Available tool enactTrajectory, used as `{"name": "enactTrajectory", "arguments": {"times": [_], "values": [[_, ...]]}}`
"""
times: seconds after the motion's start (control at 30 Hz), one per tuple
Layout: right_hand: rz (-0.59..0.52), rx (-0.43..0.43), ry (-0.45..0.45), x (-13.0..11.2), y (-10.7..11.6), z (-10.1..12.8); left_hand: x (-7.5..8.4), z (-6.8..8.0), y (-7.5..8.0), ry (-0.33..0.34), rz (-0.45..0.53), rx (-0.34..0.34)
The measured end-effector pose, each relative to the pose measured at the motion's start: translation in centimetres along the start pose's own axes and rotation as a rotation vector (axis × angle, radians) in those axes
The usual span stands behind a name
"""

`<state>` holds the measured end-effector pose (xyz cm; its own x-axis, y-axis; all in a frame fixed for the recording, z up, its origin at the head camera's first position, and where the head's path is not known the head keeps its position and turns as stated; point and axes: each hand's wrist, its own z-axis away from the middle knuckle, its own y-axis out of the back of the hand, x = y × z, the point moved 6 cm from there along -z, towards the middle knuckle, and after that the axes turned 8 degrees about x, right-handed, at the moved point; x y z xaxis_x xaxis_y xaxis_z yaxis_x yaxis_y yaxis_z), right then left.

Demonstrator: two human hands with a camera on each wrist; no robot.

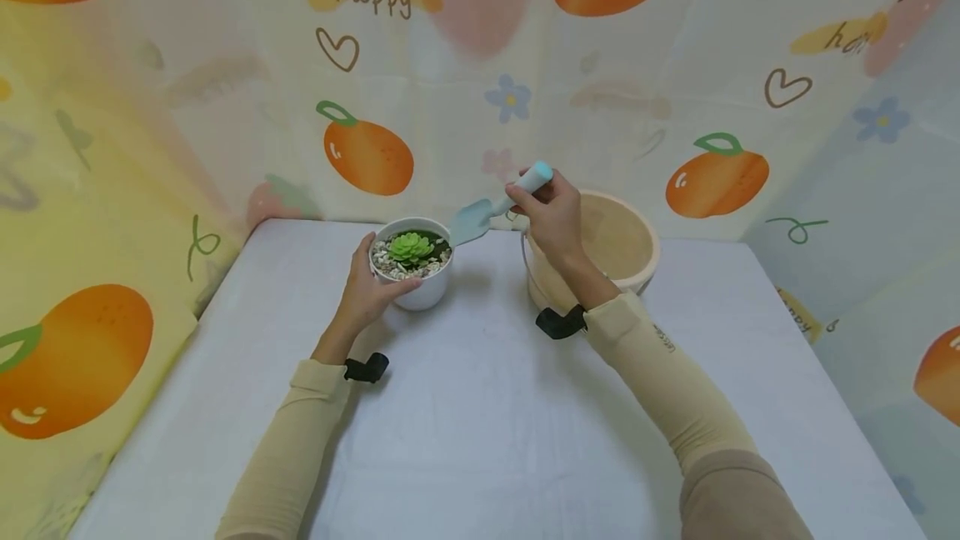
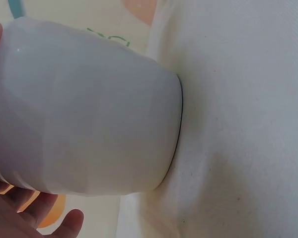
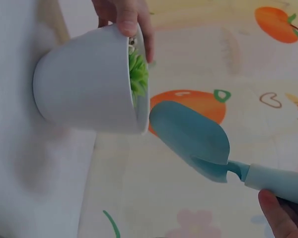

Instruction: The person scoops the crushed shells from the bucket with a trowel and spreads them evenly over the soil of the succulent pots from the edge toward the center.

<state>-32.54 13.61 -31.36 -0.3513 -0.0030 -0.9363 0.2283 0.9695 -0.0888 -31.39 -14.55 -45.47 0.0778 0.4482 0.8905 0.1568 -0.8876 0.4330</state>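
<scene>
A white pot [image 1: 422, 294] stands on the table, holding a green succulent [image 1: 410, 247] among pale pebbles and dark soil. My left hand [image 1: 365, 290] grips it from the left, thumb across the near side at the rim. In the right wrist view, part of the left hand [image 3: 131, 20] shows at the pot's rim. The right hand [image 1: 557, 215] holds a light-blue hand trowel [image 1: 472, 222] by its handle, above the table. Its blade [image 3: 193, 136] slants toward the pot, the tip at the right rim; whether it touches, I cannot tell. The left wrist view shows mostly the pot's side [image 2: 89, 109].
A beige bucket [image 1: 647, 261] stands to the right of the pot, partly behind the right hand and forearm. A white cloth [image 1: 487, 423] covers the table. Printed fabric with oranges [image 1: 369, 158] hangs right behind the table's back edge and along both sides.
</scene>
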Motion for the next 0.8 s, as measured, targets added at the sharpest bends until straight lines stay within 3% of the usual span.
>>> {"name": "enactTrajectory", "arguments": {"times": [0.5,0.8], "values": [[-0.089,0.015,0.013,-0.9,2.5,-0.2,0.5,-0.4,0.1,-0.041,-0.027,-0.016],[-0.157,0.037,-0.043,-1.1,4.3,-0.8,1.0,-0.4,0.6,-0.056,-0.152,-0.027]]}}
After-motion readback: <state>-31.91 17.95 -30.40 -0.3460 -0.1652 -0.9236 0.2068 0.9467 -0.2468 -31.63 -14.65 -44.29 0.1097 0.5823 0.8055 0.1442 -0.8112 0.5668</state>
